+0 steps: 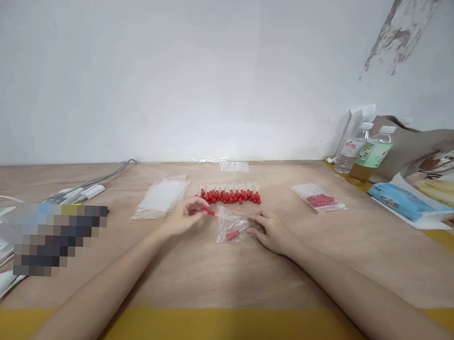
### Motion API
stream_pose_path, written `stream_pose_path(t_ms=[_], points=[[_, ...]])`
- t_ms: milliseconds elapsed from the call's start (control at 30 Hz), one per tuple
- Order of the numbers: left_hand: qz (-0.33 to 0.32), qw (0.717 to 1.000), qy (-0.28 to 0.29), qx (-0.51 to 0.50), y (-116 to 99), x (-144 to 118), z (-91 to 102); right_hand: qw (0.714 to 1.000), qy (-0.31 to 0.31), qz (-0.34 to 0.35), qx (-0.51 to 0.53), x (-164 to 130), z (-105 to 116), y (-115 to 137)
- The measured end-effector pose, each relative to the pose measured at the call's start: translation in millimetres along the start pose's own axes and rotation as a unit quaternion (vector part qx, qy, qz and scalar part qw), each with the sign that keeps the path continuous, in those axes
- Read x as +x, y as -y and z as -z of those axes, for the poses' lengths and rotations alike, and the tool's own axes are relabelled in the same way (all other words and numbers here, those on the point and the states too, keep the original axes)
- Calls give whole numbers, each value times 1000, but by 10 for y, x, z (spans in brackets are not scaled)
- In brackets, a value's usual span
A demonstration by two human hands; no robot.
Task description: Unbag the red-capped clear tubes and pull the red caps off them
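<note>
My left hand [185,217] pinches a glass dropper by its red rubber bulb [209,212]. The dropper's thin end points right, at the left side of a clear zip bag [225,221] lying on the table. Inside that bag is another dropper with a red bulb [232,235]. At the bag's right edge, my right hand [271,232] grips the plastic between thumb and fingers. Just beyond both hands lies a row of many droppers [231,195], red bulbs toward me and glass ends toward the wall.
Flat bags are stacked [161,197] on the left. A bag with several red-bulbed droppers [319,198] lies on the right. Farther right are two bottles [372,152] and a blue tissue pack [409,200]. Cables [110,175] and a blurred-out object [58,240] occupy the left side.
</note>
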State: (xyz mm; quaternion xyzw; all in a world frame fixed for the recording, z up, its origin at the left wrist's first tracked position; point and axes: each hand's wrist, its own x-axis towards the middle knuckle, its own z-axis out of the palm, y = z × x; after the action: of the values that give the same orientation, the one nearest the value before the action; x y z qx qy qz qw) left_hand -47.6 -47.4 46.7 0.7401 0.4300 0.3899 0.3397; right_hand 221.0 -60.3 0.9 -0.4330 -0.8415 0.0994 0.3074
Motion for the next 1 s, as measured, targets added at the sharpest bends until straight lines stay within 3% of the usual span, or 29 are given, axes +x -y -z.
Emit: stream_pose_path(t_ms=[67, 133, 300, 467, 567, 733, 833, 900, 1000], points=[[5, 999, -45, -9, -2, -5, 180, 1000, -2, -3, 3, 0, -3, 2], [4, 999, -31, -11, 7, -19, 237, 1000, -2, -3, 2, -1, -6, 1], [-2, 997, 73, 10, 88, -50, -71, 1000, -1, 3, -12, -6, -18, -19], [-43, 996, 75, 24, 152, -22, -371, 1000, -7, 11, -10, -1, -21, -21], [-40, 995, 91, 26, 111, -12, -420, 1000, -9, 11, -8, 4, -25, -17], [-91, 974, 172, 119, -92, -58, -426, 1000, -11, 9, -5, 6, -46, -24], [-109, 972, 163, 132, -144, -88, -448, 1000, -12, 8, -3, 5, -49, -27], [-89, 980, 148, 99, -102, -89, -451, 1000, -10, 7, 1, 4, -41, -23], [6, 992, 123, 6, 11, -64, -377, 1000, -4, 3, 8, 2, -20, -11]])
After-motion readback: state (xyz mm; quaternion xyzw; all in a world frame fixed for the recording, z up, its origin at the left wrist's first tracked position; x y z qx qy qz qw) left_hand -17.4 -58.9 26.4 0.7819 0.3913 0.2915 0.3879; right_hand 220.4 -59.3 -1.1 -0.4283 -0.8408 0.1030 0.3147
